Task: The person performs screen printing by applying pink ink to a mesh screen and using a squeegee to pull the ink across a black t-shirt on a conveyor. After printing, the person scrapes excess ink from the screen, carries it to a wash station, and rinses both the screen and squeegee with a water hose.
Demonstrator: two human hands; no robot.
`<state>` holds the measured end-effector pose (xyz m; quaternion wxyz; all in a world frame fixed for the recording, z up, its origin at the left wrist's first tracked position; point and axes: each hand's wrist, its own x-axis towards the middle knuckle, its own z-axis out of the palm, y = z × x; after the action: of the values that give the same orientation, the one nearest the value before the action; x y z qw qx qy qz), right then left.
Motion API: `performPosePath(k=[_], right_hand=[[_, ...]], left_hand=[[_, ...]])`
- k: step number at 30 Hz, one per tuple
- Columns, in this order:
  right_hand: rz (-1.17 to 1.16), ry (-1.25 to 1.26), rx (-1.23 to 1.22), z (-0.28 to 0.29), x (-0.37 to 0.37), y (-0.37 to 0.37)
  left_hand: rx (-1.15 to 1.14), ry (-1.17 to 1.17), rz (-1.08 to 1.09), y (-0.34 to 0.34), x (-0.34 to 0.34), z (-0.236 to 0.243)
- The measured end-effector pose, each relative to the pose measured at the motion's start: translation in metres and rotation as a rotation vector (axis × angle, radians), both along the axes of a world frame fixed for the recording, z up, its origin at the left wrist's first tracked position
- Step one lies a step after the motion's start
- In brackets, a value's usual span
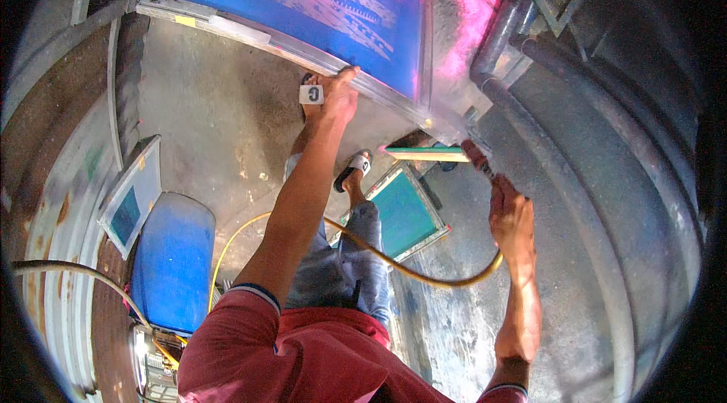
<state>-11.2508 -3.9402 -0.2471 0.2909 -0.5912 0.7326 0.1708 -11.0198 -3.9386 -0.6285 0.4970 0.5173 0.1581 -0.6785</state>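
Note:
A screen-printing frame point(269, 47) with blue mesh point(227, 1) stands tilted ahead of me, pale patches across its surface. My left hand point(338, 96) grips the near rail of that frame, thumb and fingers closed around it. On the right, my right hand point(513, 217) is wrapped round the handle of a spray gun point(477, 157). Its nozzle points toward the frame's near right corner, where a faint whitish spray shows. From beneath my right hand a yellow hose point(447, 282) curves left across my legs.
A green-meshed frame point(409, 210) lies by my feet, with another narrow frame point(428, 153) beyond it. At left are a blue drum point(174, 259) and a small leaning frame point(130, 198). Grey pipes point(598, 251) run along the right. Pink colour covers the surface point(466, 5) behind the large frame.

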Motion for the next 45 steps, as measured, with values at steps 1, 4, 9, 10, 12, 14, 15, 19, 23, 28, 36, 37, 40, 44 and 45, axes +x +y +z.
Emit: performPosePath(k=[1, 4, 9, 10, 12, 14, 15, 19, 23, 28, 36, 37, 40, 44, 45], right_hand=[[-0.138, 0.086, 0.086, -0.007, 0.004, -0.009], [-0.130, 0.075, -0.031, -0.033, 0.012, -0.037], [-0.034, 0.133, -0.064, -0.108, -0.017, -0.071], [-0.007, 0.199, -0.051, -0.123, -0.022, -0.077], [-0.023, 0.247, 0.019, -0.140, -0.013, -0.100], [-0.031, 0.290, 0.046, -0.144, 0.003, -0.115], [-0.029, 0.301, 0.037, -0.145, 0.014, -0.120], [-0.121, 0.317, 0.068, -0.160, 0.023, -0.121], [-0.191, 0.298, 0.010, -0.171, 0.034, -0.123], [-0.165, 0.313, 0.085, -0.181, 0.032, -0.118], [-0.033, 0.076, -0.188, -0.176, 0.032, -0.104], [-0.032, 0.020, -0.258, -0.169, 0.046, -0.105], [-0.062, -0.094, -0.287, -0.143, 0.093, -0.106], [-0.048, -0.168, -0.200, -0.125, 0.118, -0.109], [-0.060, -0.195, -0.202, -0.127, 0.116, -0.109]], left_hand=[[0.011, 0.009, 0.008, -0.003, -0.001, 0.006], [-0.002, 0.030, 0.026, -0.015, -0.004, 0.025], [0.002, 0.051, 0.003, -0.025, -0.008, 0.049], [-0.009, 0.058, 0.000, -0.027, -0.010, 0.055], [-0.014, 0.075, -0.013, -0.022, -0.005, 0.042], [-0.001, 0.094, -0.013, -0.016, -0.003, 0.024], [0.012, 0.095, -0.005, -0.015, -0.001, 0.016], [-0.031, 0.106, 0.023, -0.023, -0.011, 0.033], [-0.021, 0.061, 0.025, -0.028, -0.011, 0.039], [-0.077, 0.111, -0.040, -0.031, -0.008, 0.045], [-0.005, 0.094, -0.049, -0.024, -0.010, 0.031], [-0.009, 0.090, -0.070, -0.024, -0.009, 0.032], [-0.055, 0.023, -0.009, -0.026, -0.011, 0.037], [-0.082, 0.042, -0.092, -0.029, -0.009, 0.045], [-0.072, 0.037, -0.083, -0.031, -0.011, 0.048]])
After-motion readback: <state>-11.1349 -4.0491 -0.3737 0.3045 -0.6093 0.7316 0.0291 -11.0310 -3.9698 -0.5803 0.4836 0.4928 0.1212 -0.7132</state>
